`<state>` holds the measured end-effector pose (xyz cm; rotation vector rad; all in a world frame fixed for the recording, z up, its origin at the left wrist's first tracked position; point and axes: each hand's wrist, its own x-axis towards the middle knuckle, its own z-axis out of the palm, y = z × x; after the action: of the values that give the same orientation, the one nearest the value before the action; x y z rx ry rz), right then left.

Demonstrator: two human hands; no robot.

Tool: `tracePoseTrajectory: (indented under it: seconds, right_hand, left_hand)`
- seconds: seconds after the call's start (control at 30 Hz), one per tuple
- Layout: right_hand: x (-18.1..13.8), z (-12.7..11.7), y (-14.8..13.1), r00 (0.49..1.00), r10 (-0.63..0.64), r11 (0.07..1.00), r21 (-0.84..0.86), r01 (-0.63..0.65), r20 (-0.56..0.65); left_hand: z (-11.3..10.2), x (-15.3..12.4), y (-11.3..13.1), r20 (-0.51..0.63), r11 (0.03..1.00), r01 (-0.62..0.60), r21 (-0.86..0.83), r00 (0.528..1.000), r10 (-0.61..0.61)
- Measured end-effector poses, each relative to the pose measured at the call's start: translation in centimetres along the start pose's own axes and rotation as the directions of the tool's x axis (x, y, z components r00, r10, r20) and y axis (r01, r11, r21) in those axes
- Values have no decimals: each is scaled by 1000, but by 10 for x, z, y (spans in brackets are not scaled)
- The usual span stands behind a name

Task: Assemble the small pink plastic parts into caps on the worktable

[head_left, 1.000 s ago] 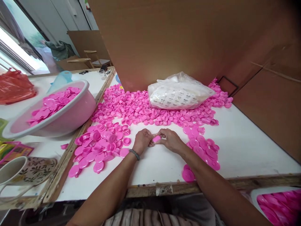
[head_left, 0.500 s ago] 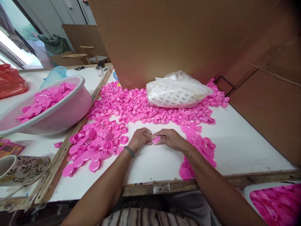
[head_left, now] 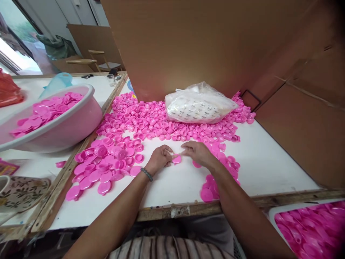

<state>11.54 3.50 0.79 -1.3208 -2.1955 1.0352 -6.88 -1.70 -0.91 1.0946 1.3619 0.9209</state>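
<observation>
Over the middle of the white tabletop, my left hand (head_left: 161,158) pinches a small round pink plastic lid (head_left: 176,159) between thumb and fingers. A dark bead bracelet (head_left: 147,174) circles that wrist. Just right of the lid is my right hand (head_left: 198,153), its thumb and forefinger apart and nothing seen between them. Another pink disc (head_left: 196,164) lies below the right palm. To the left spreads a loose heap of flat pink lids (head_left: 105,167); a smaller pile of pink discs (head_left: 210,187) lies partly hidden beneath my right forearm.
Small pink cups (head_left: 153,118) cover the back, with a clear bag of printed white packets (head_left: 199,106) on them. A pink basin (head_left: 72,124) of discs and a flowered mug (head_left: 24,192) stand left. Cardboard (head_left: 188,43) walls the back and right. A tub (head_left: 272,216) sits lower right.
My right hand has let go of the pink lid and drawn slightly away. My left hand keeps hold of it. A disc now shows beneath my right hand. The view has shifted slightly.
</observation>
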Motion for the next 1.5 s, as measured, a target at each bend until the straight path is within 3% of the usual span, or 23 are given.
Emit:
tracePoseTrajectory:
  seconds: [0.07,0.17,0.23,0.27,0.33,0.37,0.43,0.47,0.53,0.57,0.6,0.67,0.7,0.77,0.83,0.93,1.0,1.03,1.13,1.23,1.4,1.5]
  right_hand:
    - [-6,-19,3,991,117,991,-63,-121,-65]
    - [-13,-35,6,968,243,960,-158,-231,66]
    - [-14,-33,6,952,253,955,-203,-217,173]
    - [-14,-29,4,947,245,956,-215,-200,207]
    - [-13,-20,1,940,223,962,-214,-169,259]
    - [-12,-16,0,936,213,967,-199,-160,281]
    - [-11,-13,0,937,190,974,-178,-142,293]
    - [-12,-13,0,943,174,975,-183,-125,283]
    - [-14,-17,2,958,146,971,-219,-91,248]
    - [-15,-19,3,961,141,966,-244,-82,237]
    - [-17,-21,4,960,152,960,-265,-87,236]
    - [-18,-22,5,947,186,948,-300,-103,262]
    - [-17,-21,5,940,191,947,-307,-99,283]
    - [-14,-19,6,934,158,954,-292,-61,320]
    - [-9,-17,7,952,95,960,-279,-11,292]
    - [5,-12,11,999,-52,944,-326,51,5]
    - [17,-6,15,958,-211,905,-408,118,-192]
    - [23,-2,17,927,-291,872,-464,156,-237]
    - [38,9,22,880,-429,762,-606,229,-206]
    - [45,14,25,879,-424,746,-635,201,-220]
    - [41,6,26,866,-365,839,-523,147,-342]
    - [32,-5,20,844,-311,889,-447,95,-438]
  left_hand:
    - [-3,-6,8,-81,991,-43,128,995,53]
    - [-27,-23,33,-302,890,-37,455,933,193]
    - [-54,-38,52,-477,760,95,643,826,301]
    - [-69,-45,59,-563,687,200,698,746,355]
    - [-97,-57,69,-680,587,384,713,582,446]
    - [-108,-61,71,-708,561,440,701,525,472]
    - [-118,-65,70,-722,524,497,691,458,518]
    - [-117,-65,68,-716,517,496,698,451,534]
    - [-100,-64,62,-679,529,428,733,493,543]
    - [-86,-63,58,-647,553,355,754,549,529]
    - [-69,-61,54,-585,578,256,775,637,502]
    - [-31,-56,43,-366,587,31,809,808,461]
    - [-12,-52,36,-209,562,-91,822,870,447]
    - [22,-44,22,71,487,-254,835,929,362]
    - [48,-36,11,181,424,-312,850,930,321]
    - [67,-28,1,179,395,-316,863,922,344]
    - [70,-24,-2,191,389,-342,856,906,377]
    - [70,-22,-3,212,384,-369,846,895,393]
    - [66,-16,-7,253,394,-426,814,871,421]
    - [63,-13,-11,204,463,-403,790,884,421]
    - [58,-14,-8,153,574,-368,731,909,387]
    - [56,-15,-2,155,569,-410,712,883,443]
